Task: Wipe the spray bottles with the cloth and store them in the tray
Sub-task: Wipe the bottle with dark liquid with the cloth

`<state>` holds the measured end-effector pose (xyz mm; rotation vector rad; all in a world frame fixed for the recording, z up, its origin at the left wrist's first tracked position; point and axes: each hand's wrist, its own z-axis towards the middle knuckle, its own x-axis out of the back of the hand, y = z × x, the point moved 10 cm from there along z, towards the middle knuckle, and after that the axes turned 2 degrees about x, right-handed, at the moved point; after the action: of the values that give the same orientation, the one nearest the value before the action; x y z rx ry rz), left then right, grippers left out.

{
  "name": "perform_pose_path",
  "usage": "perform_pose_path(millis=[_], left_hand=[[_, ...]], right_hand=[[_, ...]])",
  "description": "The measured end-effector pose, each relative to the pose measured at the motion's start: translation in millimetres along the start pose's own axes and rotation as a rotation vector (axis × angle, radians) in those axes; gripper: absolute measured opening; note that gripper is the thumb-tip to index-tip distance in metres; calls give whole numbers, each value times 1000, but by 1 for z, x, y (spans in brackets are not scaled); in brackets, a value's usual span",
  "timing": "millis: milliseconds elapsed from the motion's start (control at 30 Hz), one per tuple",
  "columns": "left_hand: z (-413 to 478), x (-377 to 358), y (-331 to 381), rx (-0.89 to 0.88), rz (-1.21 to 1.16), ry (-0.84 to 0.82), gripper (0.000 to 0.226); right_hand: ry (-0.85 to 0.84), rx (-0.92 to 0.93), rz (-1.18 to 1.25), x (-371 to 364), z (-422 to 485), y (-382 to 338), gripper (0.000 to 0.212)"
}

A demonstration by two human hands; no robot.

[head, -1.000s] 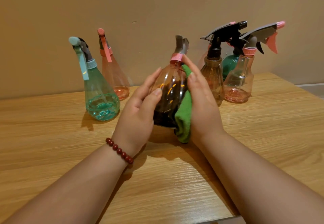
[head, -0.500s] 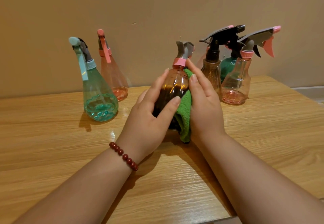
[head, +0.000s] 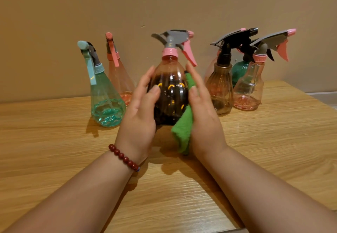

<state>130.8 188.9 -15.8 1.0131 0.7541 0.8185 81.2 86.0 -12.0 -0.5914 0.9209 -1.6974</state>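
Observation:
I hold a spray bottle (head: 169,94) upright between both hands at the middle of the wooden table (head: 54,141). It has a pink collar, a grey trigger head with a pink lever pointing right, and a dark lower body with yellow marks. My left hand (head: 140,118) cups its left side, with the thumb across the front. My right hand (head: 204,118) presses a green cloth (head: 182,128) against its right side, the thumb lying over the cloth. The cloth's lower end hangs below my palm. No tray is in view.
A teal cone bottle (head: 107,103) and a pink cone bottle (head: 119,76) stand at the back left. At the back right, close together by the wall, stand a brown ribbed bottle (head: 221,90), a green bottle (head: 238,72) and a clear pink bottle (head: 249,88).
The held bottle has turned, so its trigger head now shows side-on, pointing right. My left thumb has slid across the front and my right hand stays on the cloth.

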Motion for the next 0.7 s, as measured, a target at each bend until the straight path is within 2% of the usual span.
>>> perform_pose_path(millis=[67, 133, 367, 533, 700], left_hand=[[-1, -9, 0, -25, 66, -70, 54], [-3, -16, 4, -63, 112, -96, 51], [1, 3, 2, -56, 23, 32, 51], [1, -5, -2, -8, 45, -50, 51], [-1, -18, -6, -18, 271, -142, 46]], right_hand=[[56, -68, 105, 11, 2, 5, 45], [93, -66, 66, 19, 0, 3, 43], [12, 186, -251, -5, -4, -16, 43], [47, 48, 8, 7, 1, -10, 44], [70, -65, 20, 24, 3, -7, 41]])
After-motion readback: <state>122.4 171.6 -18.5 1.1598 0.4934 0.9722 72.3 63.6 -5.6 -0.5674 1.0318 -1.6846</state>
